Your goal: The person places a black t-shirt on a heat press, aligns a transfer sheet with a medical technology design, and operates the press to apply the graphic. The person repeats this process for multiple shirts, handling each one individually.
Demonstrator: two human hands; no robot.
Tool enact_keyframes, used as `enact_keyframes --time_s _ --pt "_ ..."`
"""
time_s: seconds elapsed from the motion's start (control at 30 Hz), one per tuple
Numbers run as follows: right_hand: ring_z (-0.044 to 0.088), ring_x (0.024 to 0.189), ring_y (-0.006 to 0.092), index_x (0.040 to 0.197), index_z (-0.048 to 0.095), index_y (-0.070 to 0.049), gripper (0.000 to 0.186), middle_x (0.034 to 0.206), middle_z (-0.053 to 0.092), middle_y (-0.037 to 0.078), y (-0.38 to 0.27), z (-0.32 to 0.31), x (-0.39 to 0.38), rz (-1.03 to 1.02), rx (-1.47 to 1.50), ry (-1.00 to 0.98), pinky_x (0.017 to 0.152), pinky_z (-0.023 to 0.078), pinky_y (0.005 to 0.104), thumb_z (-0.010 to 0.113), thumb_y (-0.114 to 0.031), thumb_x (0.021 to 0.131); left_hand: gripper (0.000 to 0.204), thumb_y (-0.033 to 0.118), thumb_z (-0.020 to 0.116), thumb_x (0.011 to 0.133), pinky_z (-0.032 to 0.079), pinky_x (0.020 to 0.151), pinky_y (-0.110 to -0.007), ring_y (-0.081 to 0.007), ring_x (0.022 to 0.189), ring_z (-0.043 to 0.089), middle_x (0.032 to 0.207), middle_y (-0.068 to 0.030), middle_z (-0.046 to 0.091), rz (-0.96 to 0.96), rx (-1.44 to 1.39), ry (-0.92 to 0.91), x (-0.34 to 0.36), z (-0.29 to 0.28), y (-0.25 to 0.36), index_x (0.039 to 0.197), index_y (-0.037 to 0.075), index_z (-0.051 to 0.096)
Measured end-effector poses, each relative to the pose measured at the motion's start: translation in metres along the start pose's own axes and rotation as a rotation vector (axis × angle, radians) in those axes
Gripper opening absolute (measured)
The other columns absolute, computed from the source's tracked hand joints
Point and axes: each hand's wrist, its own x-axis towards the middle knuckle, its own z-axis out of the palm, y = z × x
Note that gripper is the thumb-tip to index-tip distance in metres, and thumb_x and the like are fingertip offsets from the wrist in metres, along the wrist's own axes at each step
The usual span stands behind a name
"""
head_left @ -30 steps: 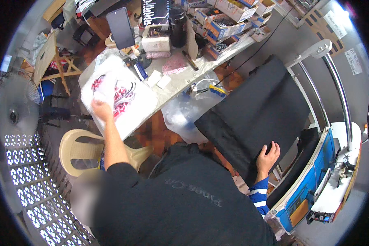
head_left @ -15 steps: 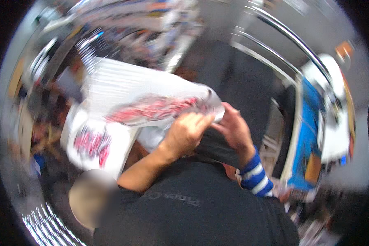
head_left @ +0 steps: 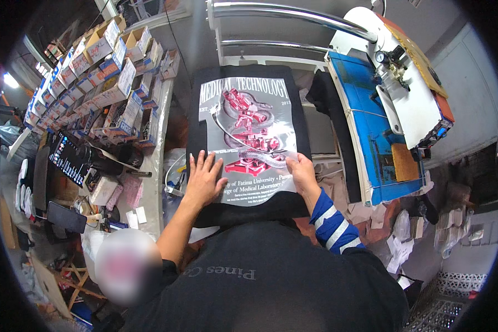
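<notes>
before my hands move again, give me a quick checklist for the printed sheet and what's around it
1. Printed sheet face up on the black cloth: ok, cloth shows above and below it.
2. Cloth smooth under the sheet: cannot tell, mostly covered.
3. Left hand at the sheet's lower left edge: ok, fingers spread.
4. Right hand at its right edge: ok; grip firmness cannot tell.
5. Blue panel clear of the sheet: ok, off to the right.
6. Gauge reading: cannot tell, too small.
</notes>
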Motion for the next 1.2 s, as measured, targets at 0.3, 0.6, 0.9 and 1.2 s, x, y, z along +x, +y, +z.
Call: enact_keyframes --time_s 0.3,0.6,0.9,1.2 --pt "0.046 0.145 0.0446 0.138 0.064 0.000 0.057 0.148 0.057 0.023 0.001 -0.024 -0.034 -0.868 -1.373 -0.071 0.121 0.034 0.0603 0.074 -0.034 0.093 0.057 0.032 0.069 0.098 0.021 0.125 -0.068 -0.0478 0.150 0.038 0.156 -0.0234 0.049 0.001 -0.078 0.206 0.040 0.004 -0.014 0.147 0.006 0.057" --pt "0.041 0.149 0.0455 0.139 0.065 -0.004 0.059 0.156 0.051 0.023 0.010 -0.015 -0.030 -0.801 -1.315 -0.027 0.124 0.024 0.0636 0.074 -0.037 0.092 0.030 0.010 0.059 0.093 0.048 0.105 -0.056 -0.0406 0.124 0.061 0.124 -0.0225 0.068 0.152 0.069 0.188 0.310 0.055 -0.058 0.118 -0.002 0.069" --pt "0.035 0.153 0.0468 0.146 0.059 -0.005 0.064 0.162 0.045 0.022 0.012 -0.015 -0.032 -0.727 -1.370 -0.061 0.125 0.021 0.0645 0.074 -0.034 0.091 0.026 0.028 0.069 0.090 0.044 0.108 -0.064 -0.0321 0.117 0.060 0.115 -0.0102 0.065 -0.052 0.158 0.342 0.373 0.075 -0.074 0.107 0.009 0.074" --pt "0.034 0.154 0.0460 0.148 0.057 -0.006 0.066 0.162 0.044 0.023 0.014 -0.016 -0.030 -0.696 -1.423 -0.069 0.125 0.021 0.0650 0.074 -0.034 0.090 0.023 0.027 0.066 0.089 0.050 0.089 -0.049 -0.0331 0.105 0.067 0.108 -0.0132 0.069 -0.036 0.148 0.190 0.405 0.060 -0.072 0.106 0.022 0.081"
